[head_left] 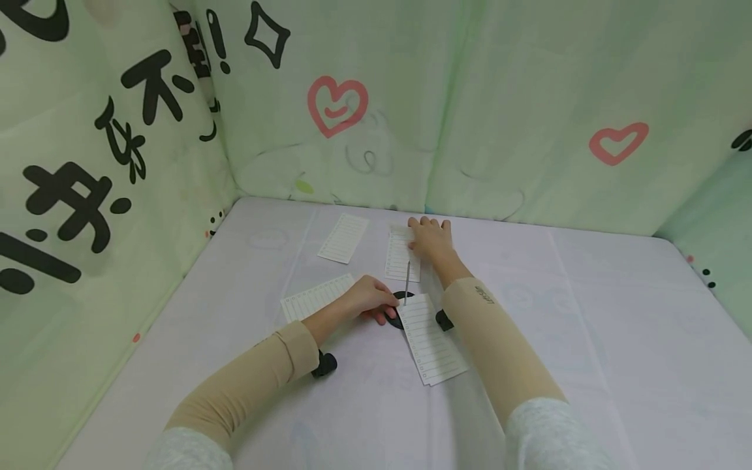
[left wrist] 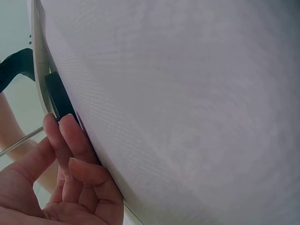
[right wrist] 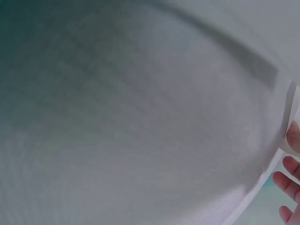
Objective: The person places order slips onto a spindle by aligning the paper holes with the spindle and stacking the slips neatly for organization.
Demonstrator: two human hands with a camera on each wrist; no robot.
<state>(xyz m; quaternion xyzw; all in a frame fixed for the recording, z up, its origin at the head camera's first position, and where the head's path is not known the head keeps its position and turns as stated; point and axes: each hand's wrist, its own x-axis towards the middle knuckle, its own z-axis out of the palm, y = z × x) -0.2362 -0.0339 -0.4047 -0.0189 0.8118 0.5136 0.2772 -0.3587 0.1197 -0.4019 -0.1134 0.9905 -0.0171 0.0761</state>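
Note:
A paper spike with a black round base (head_left: 399, 321) and a thin upright metal rod (head_left: 407, 282) stands mid-table. Several lined paper slips (head_left: 431, 343) overlap at its base, reaching toward the person. My left hand (head_left: 374, 301) holds the base's left edge beside the slips' corner; in the left wrist view its fingertips meet the dark base (left wrist: 60, 96). Beyond the rod, my right hand (head_left: 433, 240) rests on the right side of another lined slip (head_left: 399, 258), fingers spread at its far end. Only fingertips (right wrist: 293, 138) show in the right wrist view.
One loose slip (head_left: 343, 238) lies at the back left, another (head_left: 317, 297) partly behind my left forearm. Black wrist straps (head_left: 324, 364) show at the forearms. A green printed curtain (head_left: 499, 98) stands along the back edge of the white-covered table (head_left: 587, 365).

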